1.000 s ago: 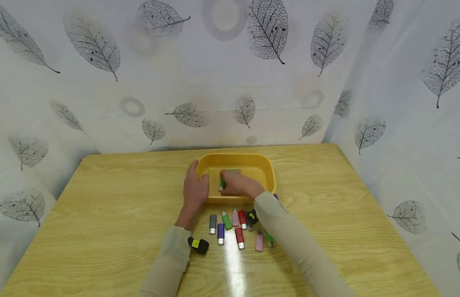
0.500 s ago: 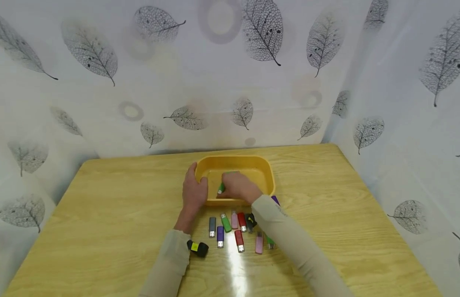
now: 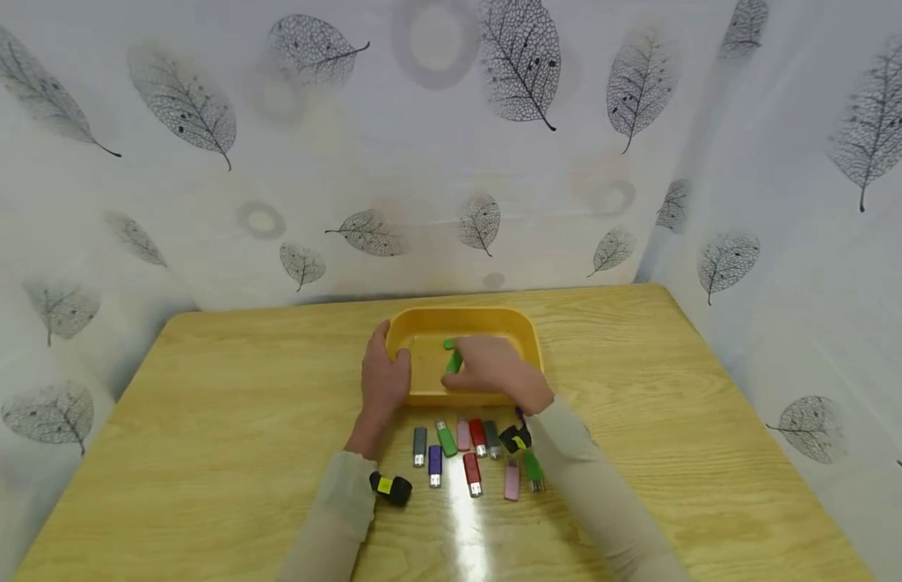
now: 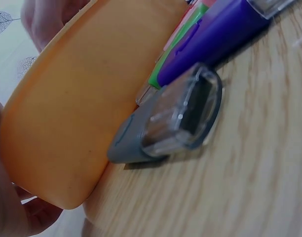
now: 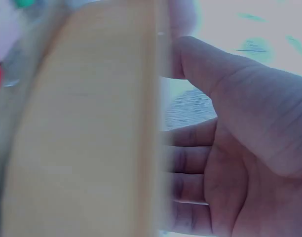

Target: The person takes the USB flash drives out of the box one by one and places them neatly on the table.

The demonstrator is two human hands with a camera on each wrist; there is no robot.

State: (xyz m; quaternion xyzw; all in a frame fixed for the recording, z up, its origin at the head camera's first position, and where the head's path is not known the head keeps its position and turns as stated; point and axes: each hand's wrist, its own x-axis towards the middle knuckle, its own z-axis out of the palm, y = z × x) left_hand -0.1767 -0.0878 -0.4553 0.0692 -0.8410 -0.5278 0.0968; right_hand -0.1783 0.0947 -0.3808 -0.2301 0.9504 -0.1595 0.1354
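Note:
A yellow tray (image 3: 426, 398) stands near the back of the table. My left hand (image 3: 385, 376) grips its left end, thumb over the rim; in the left wrist view the fingers (image 4: 42, 212) curl around the tray's outer corner. My right hand (image 3: 487, 364) reaches inside, with a green USB stick (image 3: 454, 362) pinched between thumb and fingers. A second green USB stick (image 3: 448, 343) lies in the tray behind it, mostly covered by that hand. In the right wrist view the tray wall (image 5: 87, 128) hides the right fingertips and the held stick.
Several USB sticks lie in front of the tray: grey (image 3: 419, 446), purple (image 3: 435, 466), green (image 3: 447, 440), red (image 3: 472, 473) and pink (image 3: 512, 482) among them. Black wrist straps (image 3: 390, 488) sit at both wrists. A leaf-patterned cloth (image 3: 407, 162) surrounds the table (image 3: 240, 436).
My right hand has shifted to the right within the tray, and the green USB stick in its fingers has moved with it. The left hand has kept its grip on the tray.

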